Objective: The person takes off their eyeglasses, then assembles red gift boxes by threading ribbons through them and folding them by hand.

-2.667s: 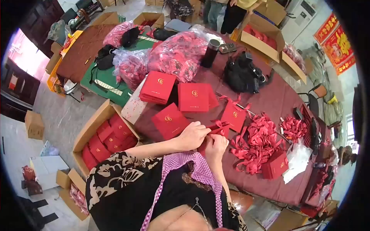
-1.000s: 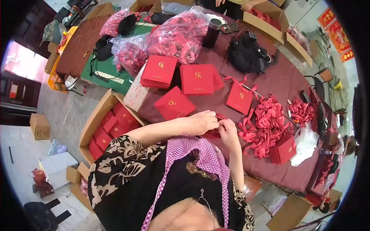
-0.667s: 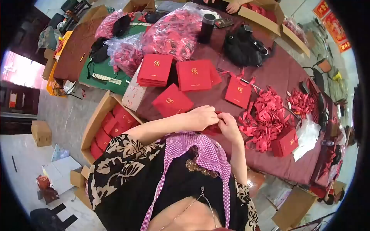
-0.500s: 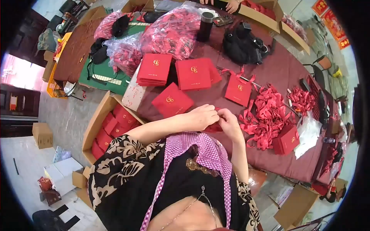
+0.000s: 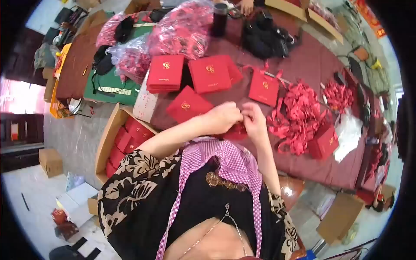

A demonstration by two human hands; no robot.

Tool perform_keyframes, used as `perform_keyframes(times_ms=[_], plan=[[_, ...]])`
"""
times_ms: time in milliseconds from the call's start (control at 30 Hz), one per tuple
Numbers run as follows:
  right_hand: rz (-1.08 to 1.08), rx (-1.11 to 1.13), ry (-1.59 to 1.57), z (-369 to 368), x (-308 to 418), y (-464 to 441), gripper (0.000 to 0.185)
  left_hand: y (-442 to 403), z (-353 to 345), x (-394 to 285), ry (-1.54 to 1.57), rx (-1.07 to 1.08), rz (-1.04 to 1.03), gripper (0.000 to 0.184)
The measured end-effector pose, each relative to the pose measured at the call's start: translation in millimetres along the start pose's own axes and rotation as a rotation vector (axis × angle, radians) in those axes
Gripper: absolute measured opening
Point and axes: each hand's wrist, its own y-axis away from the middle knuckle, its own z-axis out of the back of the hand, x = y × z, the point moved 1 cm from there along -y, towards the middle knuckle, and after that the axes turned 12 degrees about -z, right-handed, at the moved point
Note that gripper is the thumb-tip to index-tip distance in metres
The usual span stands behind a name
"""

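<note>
My left hand [image 5: 224, 117] and my right hand [image 5: 254, 120] meet at the table's near edge, fingers closed and pinched close together. What lies between the fingertips is too small to make out. A red item [image 5: 236, 131] shows just below them, partly hidden by the hands. Beyond my left hand lie a tilted red square envelope [image 5: 188, 105] with a gold logo and two red stacks [image 5: 164, 74] [image 5: 209, 74]. A red envelope with ribbon [image 5: 263, 89] lies beyond my right hand. To its right is a heap of red ribbons [image 5: 300, 113].
An open carton [image 5: 108, 138] of red packets stands at the left. Plastic bags [image 5: 184, 32], a dark cup [image 5: 219, 19] and a black bag [image 5: 267, 37] lie at the back. At right are a red box [image 5: 323, 142] and white plastic [image 5: 349, 134]. Another person's hand [image 5: 247, 6] shows at the far edge.
The camera view has shifted, so the table items sit higher and further left. My hands remain together and appear higher in view. Against the earliest frame, the red item shows less between them.
</note>
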Motion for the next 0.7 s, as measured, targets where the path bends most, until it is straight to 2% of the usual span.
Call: perform_keyframes(times_ms=[33, 67, 100, 133, 167, 200, 267, 367, 467, 500, 567, 700], plan=[[0.06, -0.04, 0.065, 2.1, 8.0, 0.2, 0.029, 1.2, -0.2, 4.5, 0.001, -0.017, -0.035, 0.006], [0.022, -0.064, -0.013, 3.7, 2.1, -4.4, 0.026, -2.2, 6.1, 2.0, 0.045, -0.06, 0.024, 0.007], [0.075, -0.121, 0.047, 6.9, 13.0, -7.2, 0.023, -3.5, 8.7, 2.8, 0.077, -0.101, 0.084, 0.008], [0.225, -0.26, 0.229, 18.0, 29.0, -3.9, 0.021, -4.1, 11.5, 3.0, 0.104, -0.142, 0.145, 0.009], [0.24, -0.355, 0.28, 25.5, 40.7, -2.6, 0.021, -5.1, 17.0, 1.9, 0.109, -0.148, 0.222, 0.01], [0.196, -0.402, 0.064, 30.0, 39.6, -0.6, 0.02, -3.8, 19.2, 2.6, 0.099, -0.158, 0.243, 0.01], [0.283, -0.549, 0.311, 41.5, 42.4, 7.9, 0.02, -2.3, 21.0, 3.9, 0.08, -0.215, 0.284, 0.01], [0.434, -0.507, 0.506, 34.2, 26.5, 18.4, 0.019, -2.8, 24.6, 2.4, 0.078, -0.228, 0.343, 0.01], [0.432, -0.438, 0.64, 14.1, 17.3, 28.8, 0.029, -3.4, 21.0, 0.9, 0.052, -0.26, 0.364, 0.009], [0.426, -0.431, 0.684, 7.8, 18.9, 30.6, 0.038, -4.6, 20.3, -0.5, 0.054, -0.255, 0.366, 0.009], [0.43, -0.462, 0.732, -1.2, 21.3, 31.5, 0.041, -7.1, 20.1, -3.5, 0.048, -0.279, 0.393, 0.01], [0.465, -0.532, 0.801, -3.2, 16.2, 27.4, 0.032, -7.3, 19.8, -5.1, -0.011, -0.288, 0.357, 0.012]])
